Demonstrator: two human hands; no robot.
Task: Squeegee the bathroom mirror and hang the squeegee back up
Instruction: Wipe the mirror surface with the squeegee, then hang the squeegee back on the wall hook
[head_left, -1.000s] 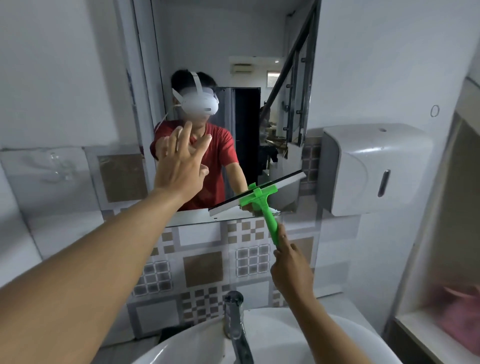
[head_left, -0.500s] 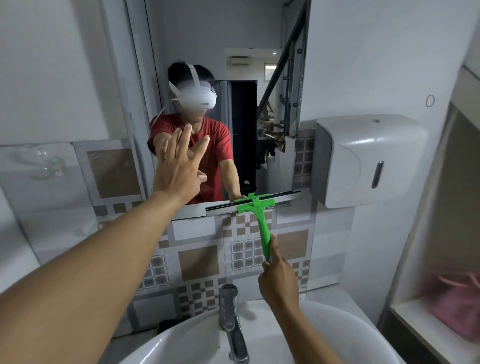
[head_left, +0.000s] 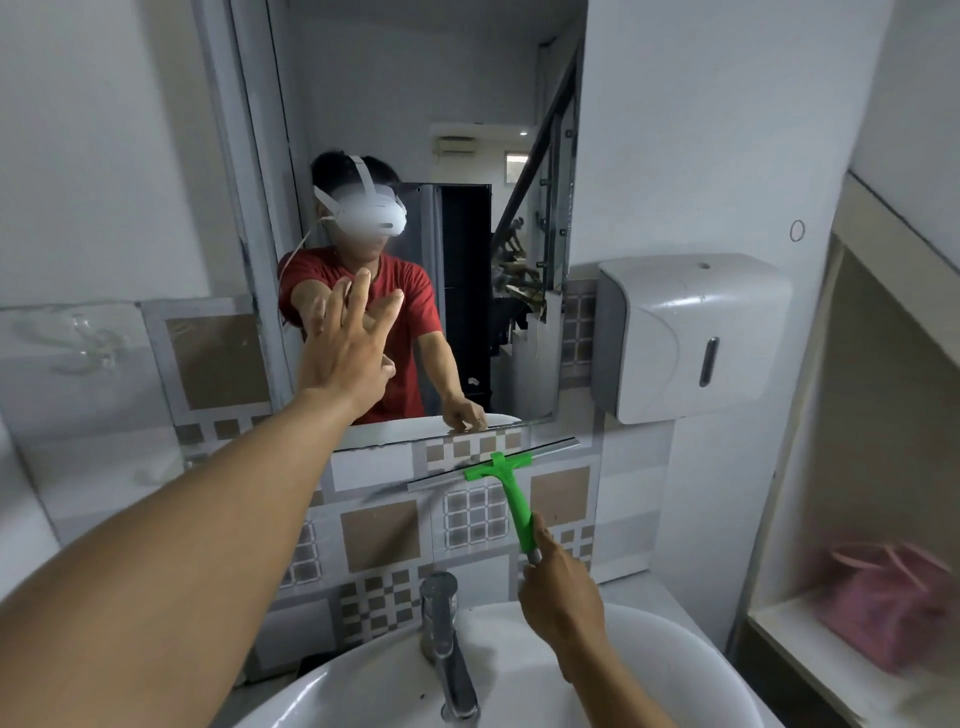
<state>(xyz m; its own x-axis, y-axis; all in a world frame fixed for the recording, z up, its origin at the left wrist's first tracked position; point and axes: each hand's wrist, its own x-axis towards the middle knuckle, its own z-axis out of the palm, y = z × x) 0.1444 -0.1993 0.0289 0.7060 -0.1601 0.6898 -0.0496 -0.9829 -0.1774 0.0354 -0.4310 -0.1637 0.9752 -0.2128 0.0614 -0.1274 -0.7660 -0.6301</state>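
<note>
The bathroom mirror (head_left: 415, 104) hangs on the wall ahead, above a band of patterned tiles. My right hand (head_left: 558, 592) grips the lower end of a green squeegee (head_left: 511, 493). Its blade lies tilted against the tiles just below the mirror's bottom edge. My left hand (head_left: 348, 348) is raised with fingers spread, flat against or very close to the lower left of the mirror glass, holding nothing.
A white basin (head_left: 519, 686) with a chrome tap (head_left: 447, 639) sits directly below. A white paper dispenser (head_left: 691, 332) is mounted right of the mirror. A clear wall hook (head_left: 88, 338) is on the left wall. A pink bag (head_left: 888, 603) rests on a shelf at right.
My right hand has drawn the squeegee down off the mirror's bottom edge onto the tiles. My left hand has stayed against the glass.
</note>
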